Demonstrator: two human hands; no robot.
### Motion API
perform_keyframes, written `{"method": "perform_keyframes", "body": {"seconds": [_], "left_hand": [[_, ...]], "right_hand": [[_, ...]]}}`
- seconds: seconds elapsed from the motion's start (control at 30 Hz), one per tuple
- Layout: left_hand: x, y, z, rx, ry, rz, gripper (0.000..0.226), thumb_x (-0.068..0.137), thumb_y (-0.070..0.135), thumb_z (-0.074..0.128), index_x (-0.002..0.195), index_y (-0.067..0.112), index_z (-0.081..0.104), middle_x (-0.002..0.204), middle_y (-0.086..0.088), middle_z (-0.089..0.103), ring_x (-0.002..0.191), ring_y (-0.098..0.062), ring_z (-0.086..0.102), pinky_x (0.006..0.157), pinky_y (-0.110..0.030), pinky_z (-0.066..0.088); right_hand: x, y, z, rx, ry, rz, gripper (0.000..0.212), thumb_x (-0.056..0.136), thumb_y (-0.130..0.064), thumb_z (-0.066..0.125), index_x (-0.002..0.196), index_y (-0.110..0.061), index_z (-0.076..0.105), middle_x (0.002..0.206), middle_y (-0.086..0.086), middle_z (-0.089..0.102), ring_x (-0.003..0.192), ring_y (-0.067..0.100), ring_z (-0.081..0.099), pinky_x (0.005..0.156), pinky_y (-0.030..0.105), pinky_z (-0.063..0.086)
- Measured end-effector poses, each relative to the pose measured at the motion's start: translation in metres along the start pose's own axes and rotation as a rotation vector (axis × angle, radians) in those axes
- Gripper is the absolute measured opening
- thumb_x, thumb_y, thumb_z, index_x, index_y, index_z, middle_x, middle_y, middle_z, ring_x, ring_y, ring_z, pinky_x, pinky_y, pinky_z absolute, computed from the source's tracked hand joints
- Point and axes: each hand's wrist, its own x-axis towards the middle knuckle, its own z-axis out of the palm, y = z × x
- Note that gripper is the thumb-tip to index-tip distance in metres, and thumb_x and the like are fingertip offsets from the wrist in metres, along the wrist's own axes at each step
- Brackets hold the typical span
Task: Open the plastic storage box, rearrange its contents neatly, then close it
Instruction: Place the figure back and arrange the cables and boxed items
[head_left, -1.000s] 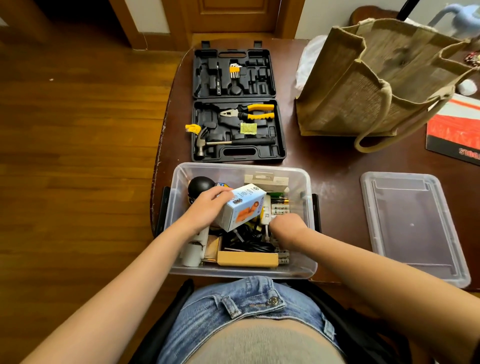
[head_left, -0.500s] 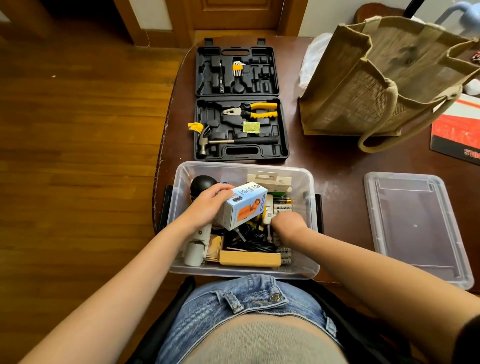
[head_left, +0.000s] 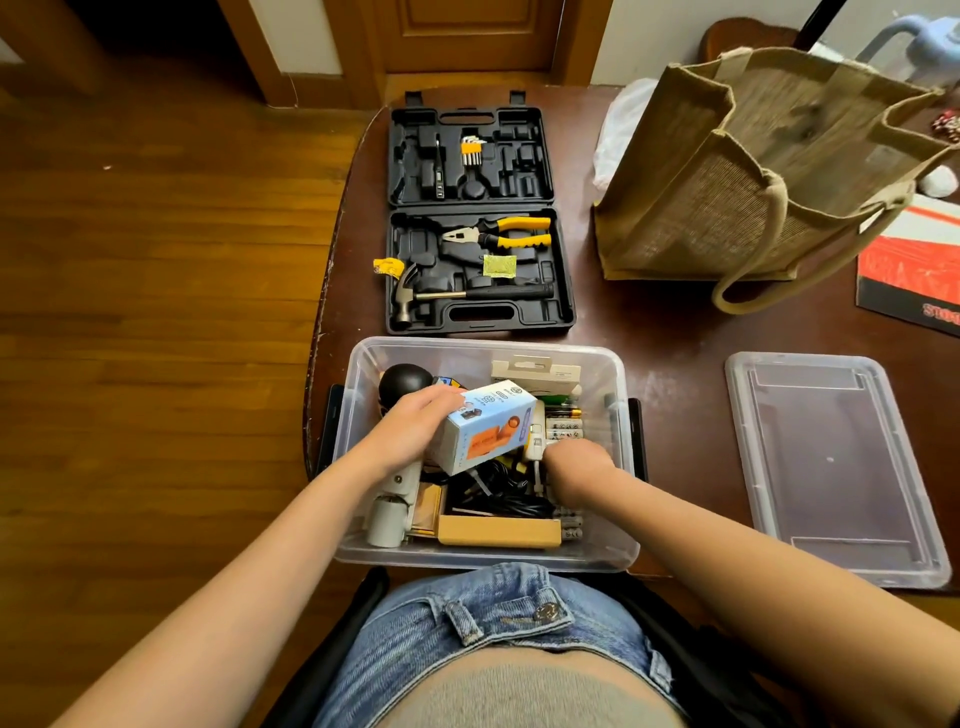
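Clear plastic storage box (head_left: 618, 545) sits open at near edge of worktop (head_left: 670, 332), just in front of person's lap. Near wall: tan flat box (head_left: 498, 531) and black cables (head_left: 498, 493).

Left hand (head_left: 410, 431): fingers curled round a small blue-and-white carton (head_left: 485, 428), held tilted above the contents.

Right hand (head_left: 574, 462): reaches down among contents beside the batteries (head_left: 563, 423); fingers hidden, grip cannot be told.

Box lid (head_left: 831, 467) lies flat on worktop to the right, apart from box.

Beyond box: open black tool case (head_left: 478, 218) with hammer (head_left: 441, 299) and yellow-handled pliers (head_left: 504, 234). Far right: jute bag (head_left: 753, 171).
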Motion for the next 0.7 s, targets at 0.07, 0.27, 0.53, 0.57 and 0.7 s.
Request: {"method": "perform_keyframes", "body": {"seconds": [0.07,0.27,0.53,0.57,0.7], "left_hand": [[0.0,0.0,-0.003,0.023,0.0,0.014,0.025,0.099,0.028,0.042,0.1,0.024,0.066,0.101,-0.003,0.067,0.086,-0.008,0.06,0.072,-0.014,0.045],[-0.005,0.001,0.002,0.098,-0.066,0.081,0.03,0.1,0.024,0.042,0.11,0.019,0.069,0.104,0.005,0.067,0.086,-0.002,0.059,0.065,-0.006,0.044],[-0.007,0.009,0.012,0.003,0.01,0.16,0.03,0.098,0.029,0.047,0.117,0.018,0.066,0.11,0.004,0.065,0.09,-0.001,0.06,0.068,-0.006,0.045],[-0.006,0.009,0.012,0.018,0.03,0.171,0.029,0.098,0.029,0.047,0.117,0.018,0.066,0.111,0.004,0.064,0.091,-0.002,0.06,0.067,-0.006,0.044],[-0.009,0.004,0.007,0.152,0.013,0.208,0.027,0.099,0.027,0.045,0.114,0.018,0.066,0.108,0.003,0.061,0.092,-0.001,0.055,0.068,-0.005,0.041]], "right_hand": [[-0.003,0.001,-0.007,0.063,0.078,0.039,0.018,0.084,-0.005,0.054,0.1,-0.009,0.06,0.098,0.007,0.064,0.081,0.023,0.059,0.062,0.03,0.048],[-0.019,0.009,-0.026,0.922,0.238,-0.034,0.025,0.1,-0.028,0.037,0.091,-0.013,0.055,0.094,0.009,0.069,0.077,0.023,0.068,0.067,0.041,0.054],[-0.03,0.024,-0.035,1.73,-0.149,-0.163,0.045,0.093,-0.058,0.039,0.109,-0.024,0.063,0.1,0.008,0.072,0.091,0.021,0.07,0.065,0.028,0.056],[-0.03,0.025,-0.036,1.705,-0.13,-0.158,0.038,0.094,-0.052,0.043,0.108,-0.023,0.062,0.101,0.007,0.072,0.089,0.019,0.07,0.065,0.027,0.056],[-0.025,0.027,-0.034,1.306,0.228,0.001,0.014,0.094,-0.023,0.048,0.104,-0.018,0.056,0.101,0.002,0.064,0.094,0.023,0.063,0.081,0.035,0.053]]}}
